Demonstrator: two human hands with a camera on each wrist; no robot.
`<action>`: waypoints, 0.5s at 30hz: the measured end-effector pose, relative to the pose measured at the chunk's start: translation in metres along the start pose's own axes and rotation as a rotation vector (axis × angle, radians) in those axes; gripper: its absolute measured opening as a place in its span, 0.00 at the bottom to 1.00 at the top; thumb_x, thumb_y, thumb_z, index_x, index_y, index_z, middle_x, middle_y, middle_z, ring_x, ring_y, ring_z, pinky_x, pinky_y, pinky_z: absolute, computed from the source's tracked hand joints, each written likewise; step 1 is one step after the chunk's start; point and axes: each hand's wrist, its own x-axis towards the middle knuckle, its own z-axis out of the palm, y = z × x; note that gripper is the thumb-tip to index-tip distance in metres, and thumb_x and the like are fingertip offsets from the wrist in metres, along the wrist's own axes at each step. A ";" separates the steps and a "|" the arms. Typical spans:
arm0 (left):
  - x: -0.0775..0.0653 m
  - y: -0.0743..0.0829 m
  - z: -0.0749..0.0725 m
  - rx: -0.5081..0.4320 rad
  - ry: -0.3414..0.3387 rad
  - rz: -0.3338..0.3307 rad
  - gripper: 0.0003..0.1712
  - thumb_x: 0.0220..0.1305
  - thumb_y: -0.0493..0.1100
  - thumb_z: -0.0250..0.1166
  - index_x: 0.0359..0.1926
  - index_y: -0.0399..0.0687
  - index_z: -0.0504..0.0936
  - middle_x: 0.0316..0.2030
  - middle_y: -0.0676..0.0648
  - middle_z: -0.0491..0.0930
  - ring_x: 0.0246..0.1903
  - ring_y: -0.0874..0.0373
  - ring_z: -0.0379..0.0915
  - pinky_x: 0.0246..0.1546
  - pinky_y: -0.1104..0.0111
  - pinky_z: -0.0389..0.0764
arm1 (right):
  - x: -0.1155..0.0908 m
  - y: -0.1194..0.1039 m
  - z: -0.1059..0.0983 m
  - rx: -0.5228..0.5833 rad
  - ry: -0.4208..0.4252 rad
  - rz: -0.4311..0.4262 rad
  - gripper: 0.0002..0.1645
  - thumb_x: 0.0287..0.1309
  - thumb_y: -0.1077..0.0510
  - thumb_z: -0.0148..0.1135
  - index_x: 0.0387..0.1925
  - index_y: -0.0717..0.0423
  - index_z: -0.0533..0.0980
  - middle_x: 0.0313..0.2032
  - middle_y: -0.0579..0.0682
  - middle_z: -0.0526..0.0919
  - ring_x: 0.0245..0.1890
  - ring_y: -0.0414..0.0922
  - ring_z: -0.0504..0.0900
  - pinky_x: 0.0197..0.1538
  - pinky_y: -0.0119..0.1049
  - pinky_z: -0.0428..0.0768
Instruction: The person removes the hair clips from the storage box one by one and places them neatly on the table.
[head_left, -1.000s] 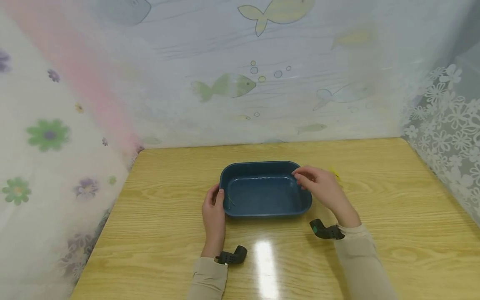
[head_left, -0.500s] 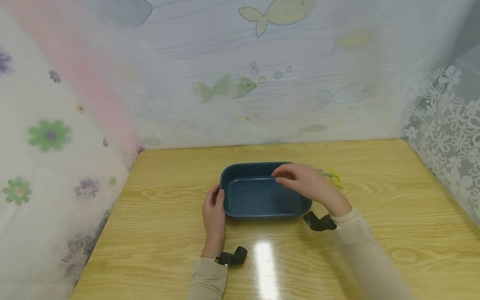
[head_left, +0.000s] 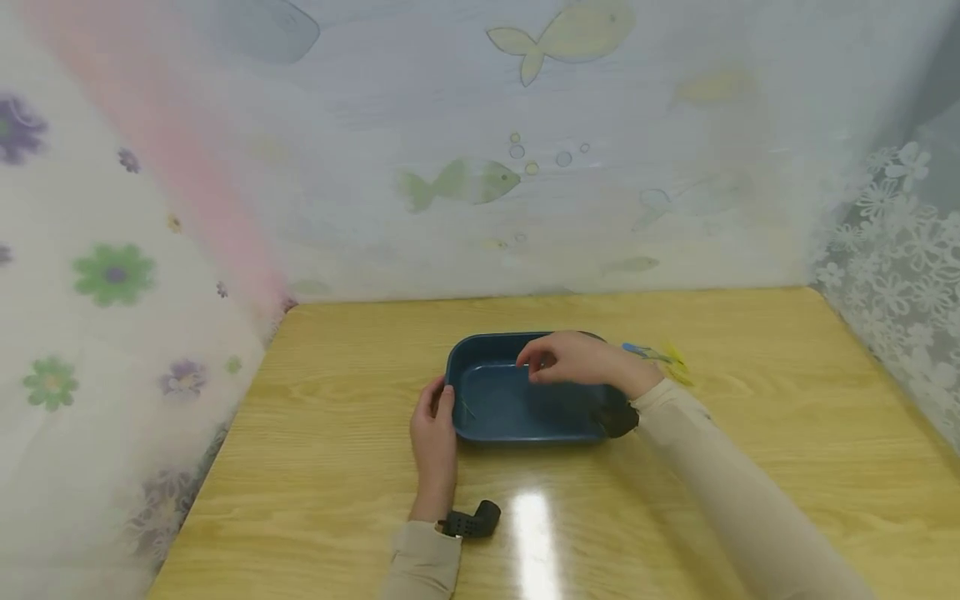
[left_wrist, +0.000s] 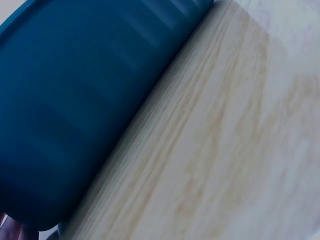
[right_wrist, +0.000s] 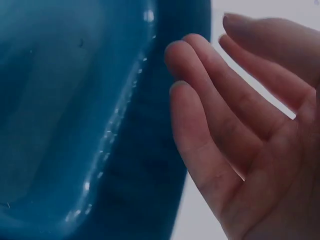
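A dark blue rectangular basin (head_left: 495, 408) with rounded corners sits on the wooden table. At its left end my left hand (head_left: 435, 442) holds the wall, thumb at the rim; in the left wrist view only fingertips (left_wrist: 20, 231) show below the basin. My right hand (head_left: 573, 358) hovers over the basin's right half with fingers loosely bent. In the right wrist view the fingers (right_wrist: 190, 115) are apart from the thumb and nothing is between them. A thin green strand (head_left: 467, 408) lies inside the basin near the left end.
Right of the basin lies a yellow thing (head_left: 678, 365) with thin green stems, and a small blue piece (head_left: 636, 348) beside it. A fish-printed curtain (head_left: 465, 233) stands behind the table (head_left: 360, 350), with flowered curtains at both sides.
My right hand has moved left from the basin's right rim to over its inside, uncovering the yellow thing, stems and blue piece. My left hand stays at the left end.
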 end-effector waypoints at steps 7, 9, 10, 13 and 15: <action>-0.002 -0.003 0.000 -0.005 -0.013 0.004 0.18 0.62 0.54 0.54 0.50 0.55 0.75 0.48 0.55 0.74 0.49 0.63 0.68 0.51 0.66 0.69 | 0.027 0.014 0.009 0.009 -0.126 -0.010 0.19 0.57 0.57 0.57 0.51 0.52 0.73 0.35 0.41 0.78 0.32 0.36 0.77 0.37 0.33 0.75; -0.001 -0.002 0.000 -0.010 -0.011 0.005 0.17 0.62 0.54 0.54 0.50 0.55 0.75 0.47 0.55 0.74 0.49 0.64 0.68 0.51 0.66 0.68 | 0.036 0.015 0.014 0.004 -0.165 -0.043 0.18 0.57 0.59 0.57 0.50 0.53 0.73 0.35 0.43 0.79 0.31 0.36 0.77 0.36 0.33 0.75; -0.001 -0.002 0.000 -0.010 -0.012 0.004 0.17 0.62 0.54 0.54 0.49 0.56 0.75 0.47 0.56 0.74 0.49 0.64 0.68 0.51 0.66 0.68 | 0.040 0.015 0.016 0.003 -0.185 -0.055 0.18 0.57 0.59 0.57 0.50 0.53 0.73 0.35 0.43 0.79 0.32 0.36 0.77 0.37 0.32 0.75; -0.001 -0.002 -0.001 -0.018 -0.018 0.003 0.17 0.62 0.53 0.55 0.50 0.55 0.75 0.47 0.54 0.74 0.49 0.63 0.68 0.51 0.66 0.68 | 0.051 0.014 0.025 0.021 -0.232 -0.075 0.19 0.57 0.61 0.56 0.51 0.54 0.73 0.35 0.43 0.79 0.32 0.35 0.77 0.36 0.31 0.75; -0.001 0.000 -0.001 -0.024 -0.022 0.001 0.18 0.62 0.52 0.55 0.50 0.53 0.75 0.47 0.53 0.74 0.49 0.62 0.68 0.51 0.65 0.68 | 0.057 0.012 0.030 0.037 -0.248 -0.079 0.20 0.56 0.62 0.56 0.52 0.54 0.72 0.35 0.42 0.79 0.32 0.35 0.77 0.36 0.31 0.75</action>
